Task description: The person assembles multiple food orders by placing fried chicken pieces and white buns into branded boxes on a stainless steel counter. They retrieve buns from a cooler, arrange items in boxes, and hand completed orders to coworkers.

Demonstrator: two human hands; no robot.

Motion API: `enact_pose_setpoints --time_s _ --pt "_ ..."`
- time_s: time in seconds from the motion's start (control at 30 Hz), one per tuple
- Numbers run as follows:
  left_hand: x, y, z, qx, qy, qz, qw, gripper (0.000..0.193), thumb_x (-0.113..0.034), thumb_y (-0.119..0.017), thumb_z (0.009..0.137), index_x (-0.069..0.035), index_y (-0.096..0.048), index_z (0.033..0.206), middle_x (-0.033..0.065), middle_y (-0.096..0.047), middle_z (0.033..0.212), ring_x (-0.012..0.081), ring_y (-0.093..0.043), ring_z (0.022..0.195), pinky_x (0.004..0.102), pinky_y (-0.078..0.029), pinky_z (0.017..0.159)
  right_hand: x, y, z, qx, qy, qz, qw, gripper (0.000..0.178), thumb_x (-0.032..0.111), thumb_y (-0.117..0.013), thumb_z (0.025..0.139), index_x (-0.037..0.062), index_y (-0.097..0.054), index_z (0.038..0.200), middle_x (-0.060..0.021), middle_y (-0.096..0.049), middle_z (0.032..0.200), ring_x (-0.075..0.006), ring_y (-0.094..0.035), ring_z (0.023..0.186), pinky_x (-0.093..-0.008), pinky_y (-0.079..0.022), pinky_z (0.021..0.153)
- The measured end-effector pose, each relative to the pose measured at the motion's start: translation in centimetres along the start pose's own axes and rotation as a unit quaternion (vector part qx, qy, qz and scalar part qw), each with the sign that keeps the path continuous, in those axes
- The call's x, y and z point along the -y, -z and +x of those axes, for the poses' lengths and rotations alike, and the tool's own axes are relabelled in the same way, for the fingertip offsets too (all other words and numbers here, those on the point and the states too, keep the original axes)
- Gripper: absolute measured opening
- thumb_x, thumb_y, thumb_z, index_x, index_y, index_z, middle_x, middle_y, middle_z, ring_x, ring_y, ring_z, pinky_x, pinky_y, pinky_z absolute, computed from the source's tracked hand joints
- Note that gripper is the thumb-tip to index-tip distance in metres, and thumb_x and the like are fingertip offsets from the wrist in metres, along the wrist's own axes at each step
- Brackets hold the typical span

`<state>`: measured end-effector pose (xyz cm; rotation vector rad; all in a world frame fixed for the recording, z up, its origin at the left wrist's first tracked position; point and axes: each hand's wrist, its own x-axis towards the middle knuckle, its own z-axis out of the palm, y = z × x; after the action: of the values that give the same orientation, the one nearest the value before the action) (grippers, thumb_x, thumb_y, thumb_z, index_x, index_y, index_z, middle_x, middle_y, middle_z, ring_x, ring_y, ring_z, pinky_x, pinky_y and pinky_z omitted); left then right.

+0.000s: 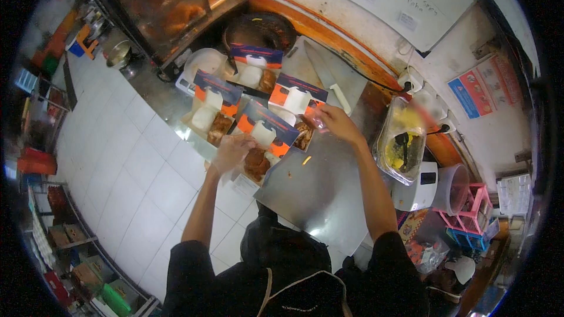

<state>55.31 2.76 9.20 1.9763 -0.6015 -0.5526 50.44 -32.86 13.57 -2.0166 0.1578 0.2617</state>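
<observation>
Orange and blue food boxes sit open on our surface [317, 188], so we can reach inside.

We count 4 boxes in a bunch, each with white rice and brown fried chicken. Our left hand [232, 152] rests at the nearest box [261, 141], fingers spread flat, pinching nothing we can see. Our right hand [335, 122] pinches a small clear bag [315, 118] just over the box on the right [296, 103]. A big knife [326, 73] lies behind the boxes. A clear tub of yellow food [402, 141] sits at our right, apart from them.
</observation>
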Motion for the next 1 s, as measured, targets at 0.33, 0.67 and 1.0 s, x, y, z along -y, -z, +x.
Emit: enact_pose_setpoints --time_s 0.33,0.67,1.0 --pt "13.0 -0.5 2.3 -0.094 -0.251 0.304 0.914 0.017 -0.016 -0.064 0.087 -0.011 -0.069 0.103 0.0056 -0.066 0.103 0.0266 -0.058 0.097 0.0424 -0.045 0.083 -6.2 -7.0 8.8 -0.086 0.120 -0.168 0.975 0.041 0.021 -0.069 0.084 0.0011 -0.059 0.118 -0.0195 -0.060 0.116 -0.0365 -0.057 0.111 -0.0442 -0.046 0.096" --pt "2.2 0.5 -7.0 -0.179 -0.105 0.091 0.974 0.045 -0.003 -0.060 0.089 0.003 -0.054 0.133 0.0206 -0.060 0.126 0.0234 -0.057 0.120 0.0389 -0.045 0.103 -7.9 -1.3 -22.1 -0.139 0.057 0.032 0.988 0.046 0.033 -0.058 0.097 0.0051 -0.054 0.134 -0.0127 -0.062 0.126 -0.0201 -0.059 0.112 -0.0360 -0.048 0.096" --pt "-10.5 -24.3 -18.0 -0.265 -0.026 0.009 0.964 0.029 -0.018 -0.051 0.099 0.006 -0.065 0.106 0.0142 -0.069 0.098 0.0198 -0.063 0.071 0.0305 -0.055 0.062 -38.2 31.0 -62.9 -0.846 -0.265 -0.047 0.461 0.038 0.021 -0.060 0.084 -0.0019 -0.063 0.114 -0.0186 -0.070 0.094 -0.0339 -0.068 0.092 -0.0441 -0.053 0.084"
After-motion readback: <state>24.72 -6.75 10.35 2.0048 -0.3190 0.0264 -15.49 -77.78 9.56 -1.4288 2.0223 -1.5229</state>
